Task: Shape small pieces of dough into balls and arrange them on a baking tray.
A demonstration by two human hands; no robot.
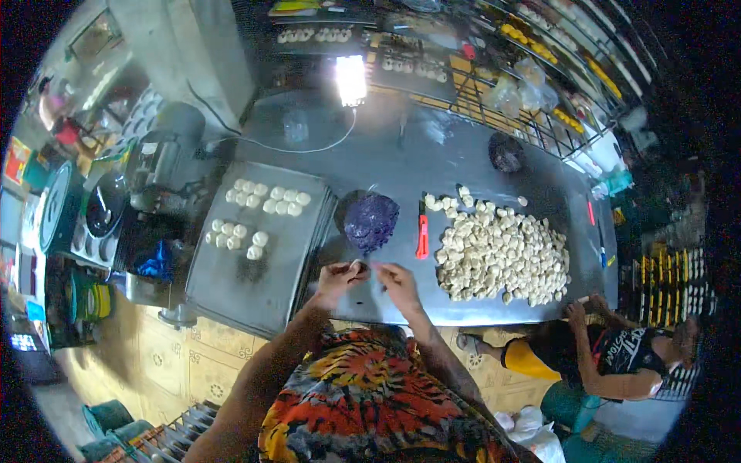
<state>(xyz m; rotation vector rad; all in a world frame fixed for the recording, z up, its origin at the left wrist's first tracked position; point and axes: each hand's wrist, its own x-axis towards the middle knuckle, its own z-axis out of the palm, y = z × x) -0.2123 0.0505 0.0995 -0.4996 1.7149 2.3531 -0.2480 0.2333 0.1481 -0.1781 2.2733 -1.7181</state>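
My left hand [340, 276] and my right hand [397, 282] meet over the near edge of a metal table [432, 154], pinching a small pale dough piece [363, 268] between their fingers. Just beyond them lies a mound of purple filling [371, 221]. To the right spreads a big heap of white dough pieces [502, 255]. A red-handled knife [422, 235] lies between the purple mound and the heap. On the left, a metal baking tray [255, 285] carries several shaped dough balls [266, 201] in rows.
Another person [610, 359] sits low at the table's right corner, a hand on its edge. A lit lamp [351, 79] stands at the far side. Wire racks with trays of rolls [540, 54] fill the back right. A mixer machine [158, 166] stands at the left.
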